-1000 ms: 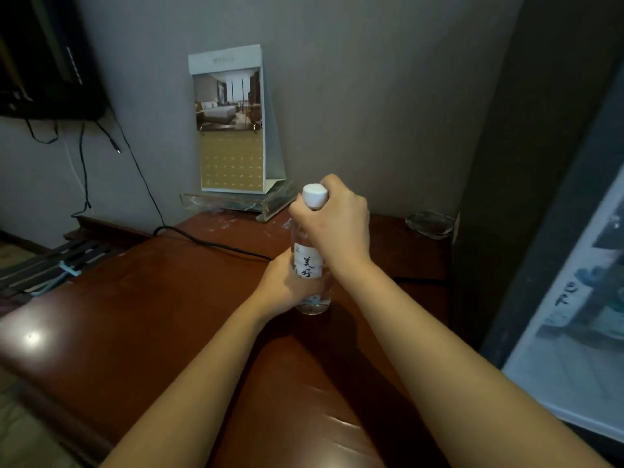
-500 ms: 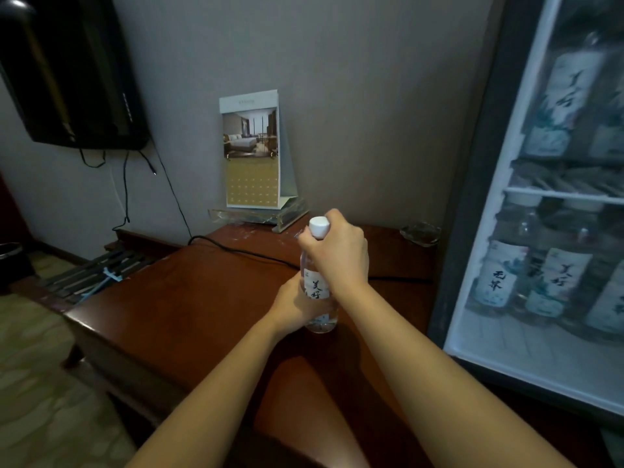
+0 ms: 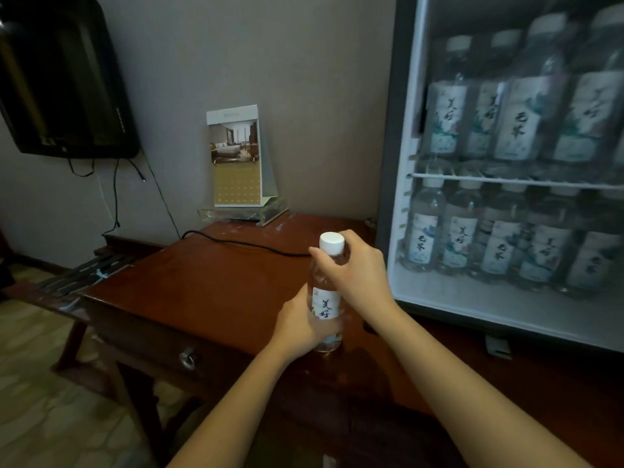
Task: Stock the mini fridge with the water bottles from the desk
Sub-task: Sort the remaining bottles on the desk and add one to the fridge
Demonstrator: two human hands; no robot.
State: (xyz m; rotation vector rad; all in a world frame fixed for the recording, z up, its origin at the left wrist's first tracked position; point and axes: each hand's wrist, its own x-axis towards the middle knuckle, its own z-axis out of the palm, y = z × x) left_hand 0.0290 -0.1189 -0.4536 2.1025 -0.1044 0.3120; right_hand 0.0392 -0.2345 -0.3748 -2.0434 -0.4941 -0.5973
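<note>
Water bottle (image 3: 325, 305) upright on the desk (image 3: 202, 275), near its right end, just left of the open mini fridge (image 3: 472, 310). Gripped low by left hand (image 3: 297, 327), fingers curled round the label area. Gripped at the neck by right hand (image 3: 358, 275), fingers wrapped just under the white cap (image 3: 332, 242). Inside fridge, two shelves packed with same-label bottles (image 3: 506, 123). At back of desk, calendar stand (image 3: 236, 160) against wall, black cable (image 3: 236, 243) across top. Wall TV (image 3: 60, 79) upper left.
</note>
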